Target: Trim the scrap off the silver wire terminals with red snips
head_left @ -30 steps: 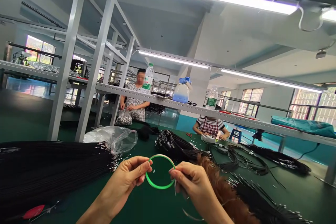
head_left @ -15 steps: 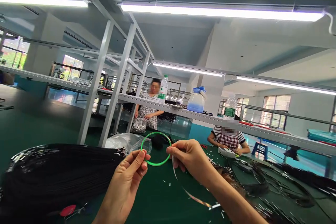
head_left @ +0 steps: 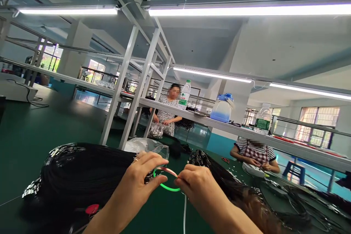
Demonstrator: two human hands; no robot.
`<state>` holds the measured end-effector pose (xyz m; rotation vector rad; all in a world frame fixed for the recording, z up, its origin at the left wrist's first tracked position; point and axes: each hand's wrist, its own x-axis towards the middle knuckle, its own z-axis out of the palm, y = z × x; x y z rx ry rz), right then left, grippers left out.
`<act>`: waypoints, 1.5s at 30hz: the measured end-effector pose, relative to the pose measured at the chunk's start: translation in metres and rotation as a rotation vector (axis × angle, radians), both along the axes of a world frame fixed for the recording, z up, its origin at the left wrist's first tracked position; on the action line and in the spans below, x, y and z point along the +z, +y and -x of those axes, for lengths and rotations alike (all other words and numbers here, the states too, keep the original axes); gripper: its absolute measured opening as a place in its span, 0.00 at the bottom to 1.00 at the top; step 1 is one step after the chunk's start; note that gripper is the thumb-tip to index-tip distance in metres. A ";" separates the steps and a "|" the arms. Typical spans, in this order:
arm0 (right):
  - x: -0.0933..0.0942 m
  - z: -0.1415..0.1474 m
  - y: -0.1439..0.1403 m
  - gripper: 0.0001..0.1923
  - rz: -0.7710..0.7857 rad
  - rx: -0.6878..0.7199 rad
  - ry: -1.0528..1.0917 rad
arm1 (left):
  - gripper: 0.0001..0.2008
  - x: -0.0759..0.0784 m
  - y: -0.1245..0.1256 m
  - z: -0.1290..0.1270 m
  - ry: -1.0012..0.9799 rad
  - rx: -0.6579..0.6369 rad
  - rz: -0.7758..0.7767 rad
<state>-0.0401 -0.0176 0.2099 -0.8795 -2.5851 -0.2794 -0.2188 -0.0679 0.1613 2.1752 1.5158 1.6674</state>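
Note:
A thin green ring [head_left: 164, 185] hangs between both of my hands just above the dark green table [head_left: 27, 142]. My left hand [head_left: 142, 175] pinches its left side with thumb and forefinger. My right hand [head_left: 196, 184] grips its right side, where a pale strip [head_left: 185, 210] lies across the top of the ring and trails down below my fingers. A big bundle of black cords with shiny metal tips [head_left: 82, 175] lies just to the left of my left hand.
A clear plastic bag [head_left: 146, 146] lies behind my hands. More black cord bundles [head_left: 211, 168] and brown fibre [head_left: 257, 208] lie to the right. White shelf posts [head_left: 124, 87] rise from the table. Two other people [head_left: 168, 115] work across it. Bottles and a jug [head_left: 222, 108] stand on the shelf.
My hands have come closer together and lower, and the ring now looks flattened. The pale strip now runs over the ring's top. The view has swung left.

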 end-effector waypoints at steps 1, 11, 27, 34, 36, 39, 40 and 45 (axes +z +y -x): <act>-0.003 0.001 -0.001 0.13 -0.024 -0.009 -0.045 | 0.08 0.002 0.000 -0.001 0.061 -0.032 -0.001; -0.022 -0.016 0.004 0.05 0.180 0.003 0.008 | 0.08 0.002 0.006 -0.010 0.068 -0.208 0.234; -0.031 -0.041 0.002 0.09 0.362 0.044 0.126 | 0.07 -0.003 0.006 -0.015 -0.131 -0.283 0.435; -0.035 -0.045 0.002 0.13 0.413 0.083 0.152 | 0.08 -0.007 0.008 -0.009 -0.357 -0.412 0.489; -0.039 -0.045 0.003 0.14 0.469 0.093 0.184 | 0.09 -0.009 0.009 -0.008 -0.424 -0.432 0.493; -0.046 -0.046 0.005 0.16 0.529 0.105 0.257 | 0.09 -0.011 0.010 -0.007 -0.529 -0.436 0.484; -0.047 -0.047 0.006 0.16 0.543 0.109 0.283 | 0.10 -0.012 0.011 -0.007 -0.560 -0.430 0.475; -0.054 -0.046 0.009 0.17 0.633 0.111 0.452 | 0.09 -0.021 0.015 -0.012 -0.785 -0.456 0.448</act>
